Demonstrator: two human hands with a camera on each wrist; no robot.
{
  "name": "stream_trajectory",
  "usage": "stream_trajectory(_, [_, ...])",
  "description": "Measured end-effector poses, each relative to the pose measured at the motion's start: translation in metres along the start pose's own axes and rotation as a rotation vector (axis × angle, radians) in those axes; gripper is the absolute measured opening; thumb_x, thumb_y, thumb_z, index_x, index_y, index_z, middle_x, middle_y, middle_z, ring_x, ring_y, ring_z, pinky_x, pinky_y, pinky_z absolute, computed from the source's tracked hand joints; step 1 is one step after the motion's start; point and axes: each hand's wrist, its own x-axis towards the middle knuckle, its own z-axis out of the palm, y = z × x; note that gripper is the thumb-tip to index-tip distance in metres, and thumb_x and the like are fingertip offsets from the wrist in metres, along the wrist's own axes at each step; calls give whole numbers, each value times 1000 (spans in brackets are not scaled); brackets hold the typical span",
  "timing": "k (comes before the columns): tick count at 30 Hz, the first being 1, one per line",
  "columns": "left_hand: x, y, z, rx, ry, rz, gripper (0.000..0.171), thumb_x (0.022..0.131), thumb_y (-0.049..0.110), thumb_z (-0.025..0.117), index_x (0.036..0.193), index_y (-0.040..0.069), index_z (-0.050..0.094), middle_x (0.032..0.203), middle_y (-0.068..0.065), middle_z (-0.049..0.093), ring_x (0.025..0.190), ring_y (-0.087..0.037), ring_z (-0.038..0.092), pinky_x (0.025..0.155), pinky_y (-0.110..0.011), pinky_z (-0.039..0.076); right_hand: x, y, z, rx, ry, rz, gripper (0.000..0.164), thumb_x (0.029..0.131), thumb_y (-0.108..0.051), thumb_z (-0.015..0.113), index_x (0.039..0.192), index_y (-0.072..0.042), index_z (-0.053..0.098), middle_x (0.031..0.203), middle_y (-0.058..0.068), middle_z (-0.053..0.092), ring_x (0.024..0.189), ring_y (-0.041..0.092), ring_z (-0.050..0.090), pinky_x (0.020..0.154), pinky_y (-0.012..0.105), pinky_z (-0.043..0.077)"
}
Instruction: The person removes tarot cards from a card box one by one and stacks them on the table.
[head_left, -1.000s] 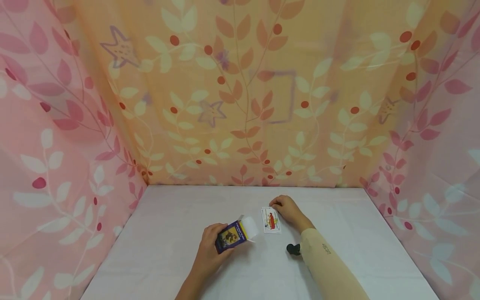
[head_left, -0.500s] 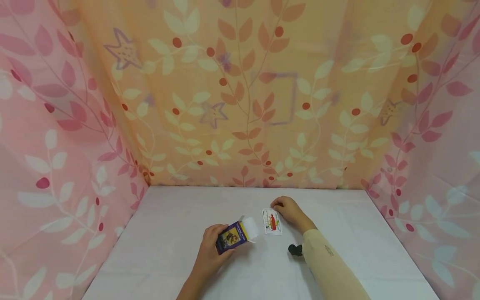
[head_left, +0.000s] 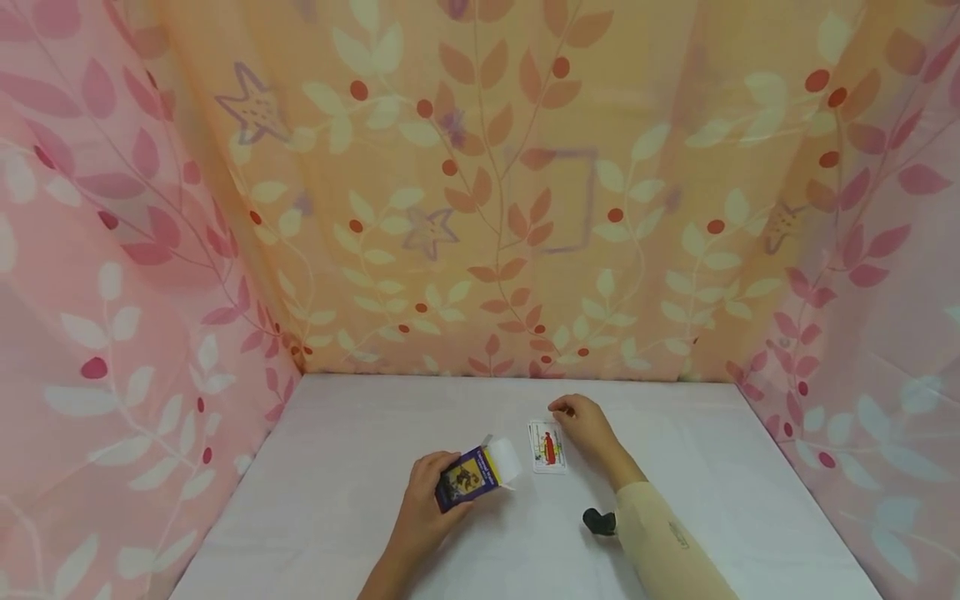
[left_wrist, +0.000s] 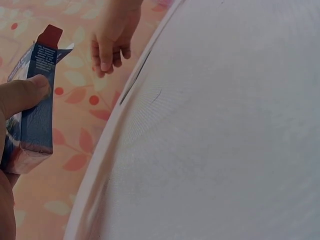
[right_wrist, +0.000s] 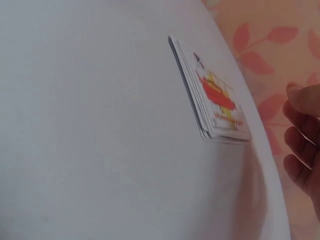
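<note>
My left hand (head_left: 426,502) grips a small purple card box (head_left: 467,478) with a picture on its front. The box is tilted, its white end flap standing out toward the right. In the left wrist view the thumb presses on the dark printed side of the box (left_wrist: 39,112). A neat stack of cards (head_left: 548,447) lies face up on the white table, with a red and yellow figure on the top card. My right hand (head_left: 587,423) hovers just past the stack's far right corner. The right wrist view shows its fingers loosely bent, nothing between them, apart from the cards (right_wrist: 212,97).
A black rounded object (head_left: 598,522) sits against the right sleeve (head_left: 667,537). The white tabletop (head_left: 360,417) ends at an orange leaf-patterned curtain (head_left: 465,208) behind, with pink curtains on both sides.
My right hand has drawn slightly away from the card stack's far corner. The left hand and box hold still, while the whole head view has shifted a little.
</note>
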Motion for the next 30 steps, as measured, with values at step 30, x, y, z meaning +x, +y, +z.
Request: stream_trajectory(30, [0,-2,1,23,10,4,82,69,18,96,141,20,56,137,8,53,126,-11,47,105,-41,50,-82,-61,-11,80,169,-147,14,92,-13,77,104,-19,75,94,-8,68,92,16,58,81,40,51])
